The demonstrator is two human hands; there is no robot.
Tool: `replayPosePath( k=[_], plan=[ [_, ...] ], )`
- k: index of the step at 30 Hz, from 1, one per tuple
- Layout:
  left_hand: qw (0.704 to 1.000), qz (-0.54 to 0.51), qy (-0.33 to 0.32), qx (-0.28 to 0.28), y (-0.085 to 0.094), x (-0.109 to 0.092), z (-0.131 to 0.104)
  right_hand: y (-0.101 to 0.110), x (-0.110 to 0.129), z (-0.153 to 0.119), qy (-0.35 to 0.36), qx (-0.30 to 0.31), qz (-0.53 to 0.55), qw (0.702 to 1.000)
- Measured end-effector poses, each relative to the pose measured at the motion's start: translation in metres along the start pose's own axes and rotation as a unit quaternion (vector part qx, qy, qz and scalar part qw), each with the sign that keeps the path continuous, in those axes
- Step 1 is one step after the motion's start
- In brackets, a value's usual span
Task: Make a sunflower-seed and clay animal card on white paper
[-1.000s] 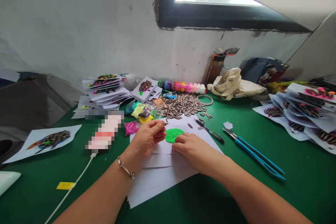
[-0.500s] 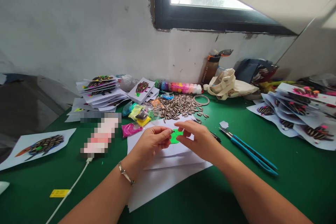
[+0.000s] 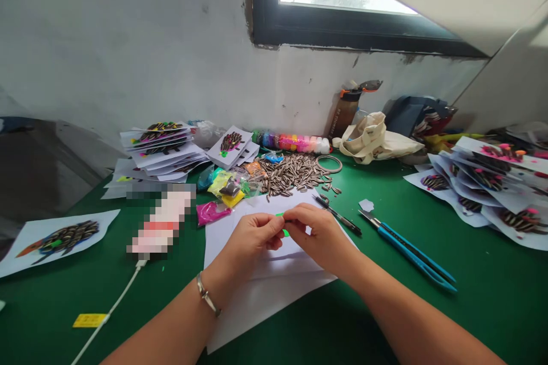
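Observation:
My left hand (image 3: pixel 253 238) and my right hand (image 3: pixel 320 235) meet at the fingertips over a stack of white paper (image 3: pixel 248 313). Both are closed in a pinch, thumbs against fingers. Whatever sits between the fingertips is too small and covered to make out. Behind the fingers a bright green patch, looking like modelling clay (image 3: pixel 286 233), shows only in slivers. A black pen (image 3: pixel 342 218) lies just beyond my right hand. A bag of magenta clay (image 3: pixel 213 213) rests near the paper's left edge.
Sunflower seeds (image 3: pixel 291 174) are heaped behind the paper. A blue-handled cutter (image 3: pixel 415 254) lies to the right. Seed pictures are stacked left (image 3: pixel 165 151) and right (image 3: pixel 492 182). A white cable (image 3: pixel 115 308) runs along the left. A bottle (image 3: pixel 345 111) stands at the wall.
My right fingers have closed from a spread pose and come against my left fingertips. The green patch is now mostly covered. More of the pen shows.

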State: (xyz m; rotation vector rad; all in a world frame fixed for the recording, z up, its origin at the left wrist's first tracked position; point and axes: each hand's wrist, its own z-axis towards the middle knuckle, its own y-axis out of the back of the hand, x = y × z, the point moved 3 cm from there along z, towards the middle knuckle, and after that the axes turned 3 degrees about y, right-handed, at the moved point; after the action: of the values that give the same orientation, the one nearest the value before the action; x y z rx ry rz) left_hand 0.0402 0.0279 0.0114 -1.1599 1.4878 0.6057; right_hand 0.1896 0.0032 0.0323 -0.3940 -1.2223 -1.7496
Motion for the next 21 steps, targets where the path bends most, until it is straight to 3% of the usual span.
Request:
replayPosePath(
  k=[6,15,21],
  plan=[
    [0.998,-0.050,-0.012,0.027,-0.0020,0.0021,-0.0008,0.0007,0.0021,-0.0002,-0.009,-0.002,-0.005,1.000],
    [1.000,-0.003,-0.004,0.020,-0.0016,-0.0003,-0.0023,0.0006,0.0013,-0.0017,0.021,0.023,-0.046,0.998],
    [0.999,-0.013,-0.010,0.040,-0.0011,0.0019,-0.0012,-0.0001,0.0033,-0.0023,0.021,-0.004,-0.019,1.000]
  ],
)
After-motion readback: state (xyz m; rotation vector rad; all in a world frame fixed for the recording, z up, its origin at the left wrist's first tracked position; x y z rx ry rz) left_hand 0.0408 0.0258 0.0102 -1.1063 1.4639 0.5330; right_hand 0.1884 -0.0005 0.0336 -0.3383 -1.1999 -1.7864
